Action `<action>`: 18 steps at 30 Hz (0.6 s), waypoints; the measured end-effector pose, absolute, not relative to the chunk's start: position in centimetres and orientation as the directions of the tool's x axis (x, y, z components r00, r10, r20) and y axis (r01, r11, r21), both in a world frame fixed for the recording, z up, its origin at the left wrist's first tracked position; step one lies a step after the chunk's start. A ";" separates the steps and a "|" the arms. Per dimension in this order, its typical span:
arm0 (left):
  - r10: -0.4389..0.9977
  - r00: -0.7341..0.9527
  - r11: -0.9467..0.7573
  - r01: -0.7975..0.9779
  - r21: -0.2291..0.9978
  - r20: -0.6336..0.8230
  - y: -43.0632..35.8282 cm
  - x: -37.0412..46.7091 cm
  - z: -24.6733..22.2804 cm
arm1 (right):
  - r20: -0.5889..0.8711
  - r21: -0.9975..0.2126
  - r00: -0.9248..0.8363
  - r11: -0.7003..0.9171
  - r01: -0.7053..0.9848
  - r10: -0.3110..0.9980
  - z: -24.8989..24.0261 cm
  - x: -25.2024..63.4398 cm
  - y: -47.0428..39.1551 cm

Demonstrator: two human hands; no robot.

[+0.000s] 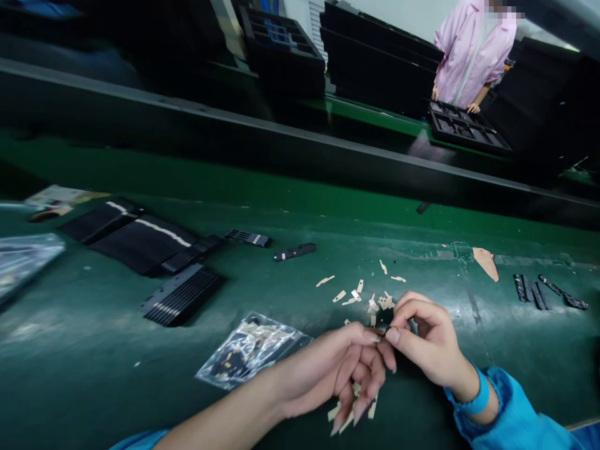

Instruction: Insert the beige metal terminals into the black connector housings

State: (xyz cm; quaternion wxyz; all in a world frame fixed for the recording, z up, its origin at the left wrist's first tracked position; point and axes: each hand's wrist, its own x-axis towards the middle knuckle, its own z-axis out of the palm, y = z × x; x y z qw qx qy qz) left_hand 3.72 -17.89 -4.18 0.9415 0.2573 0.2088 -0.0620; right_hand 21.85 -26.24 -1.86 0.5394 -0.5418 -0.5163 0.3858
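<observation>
My left hand, palm turned up, pinches a small dark piece between thumb and forefinger while its other fingers hang loosely curled. My right hand meets it from the right, thumb and forefinger closed on the same dark piece. Most of that piece is hidden by the fingertips, so its kind cannot be made out. Small pale flat strips lie scattered just beyond both hands, and several more pale strips show beneath my left fingers. Beside my left forearm rests a clear plastic bag of small parts.
Dark slotted parts lie in rows at left, near another clear bag. Short black pieces sit at right by a tan scrap. A raised dark ledge crosses behind; beyond it a person in pink touches a black tray.
</observation>
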 end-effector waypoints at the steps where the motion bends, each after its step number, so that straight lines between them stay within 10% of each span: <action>1: 0.022 0.904 0.851 0.207 0.483 -0.427 -17.8 3.8 -3.9 | 0.116 -0.987 0.192 0.092 0.130 0.975 -1.9 21.9 -26.2; 8: 0.573 0.759 0.321 0.138 0.937 -0.309 -17.4 3.8 -1.9 | -0.068 -0.988 0.270 -0.103 0.117 0.960 -2.0 21.9 -25.9; 18: 0.649 0.733 0.076 0.204 0.976 -0.204 -17.6 3.7 -1.8 | -0.144 -0.988 0.186 -0.152 0.028 0.972 -2.1 21.8 -25.8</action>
